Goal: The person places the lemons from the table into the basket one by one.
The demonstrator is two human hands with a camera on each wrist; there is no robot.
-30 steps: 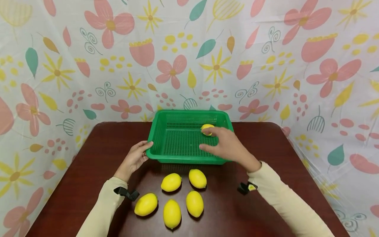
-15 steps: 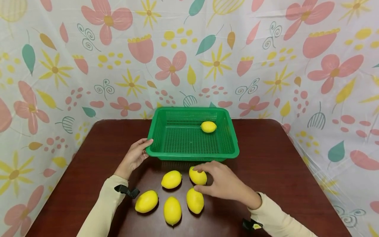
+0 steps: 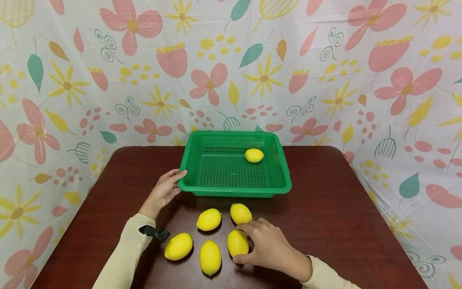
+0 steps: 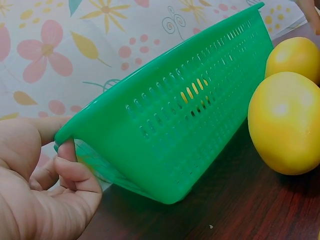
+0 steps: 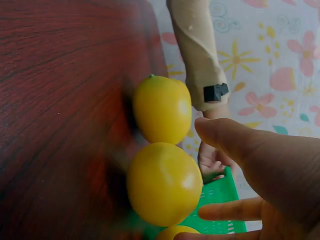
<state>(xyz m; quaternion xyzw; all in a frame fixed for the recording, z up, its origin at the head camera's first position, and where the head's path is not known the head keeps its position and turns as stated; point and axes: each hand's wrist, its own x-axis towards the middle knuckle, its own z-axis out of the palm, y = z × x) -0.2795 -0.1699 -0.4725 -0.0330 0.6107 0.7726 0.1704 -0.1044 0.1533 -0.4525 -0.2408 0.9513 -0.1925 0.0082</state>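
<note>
My left hand [image 3: 164, 192] pinches the left front corner of a green plastic basket [image 3: 234, 191], thumb over the rim and fingers curled beneath it, as the left wrist view shows. One lemon [image 3: 254, 155] lies inside at the back right. My right hand [image 3: 268, 249] is spread around the right front lemon [image 3: 237, 243], thumb at its near end and fingers at its far end. In the right wrist view a gap shows between the thumb [image 5: 220, 132] and the nearest big lemon [image 5: 165, 185]. Just beyond it on the table sits another lemon [image 3: 241, 213].
Three more lemons lie in front of the basket: a back left lemon [image 3: 209, 219], a left lemon [image 3: 178, 246] and a front lemon [image 3: 210, 257]. The dark red-brown table [image 3: 325, 200] ends at a flower-printed curtain [image 3: 231, 60].
My right hand has left the basket, where the lemon now lies uncovered, and come toward me to the right front lemon. The left hand keeps its grip on the rim.
</note>
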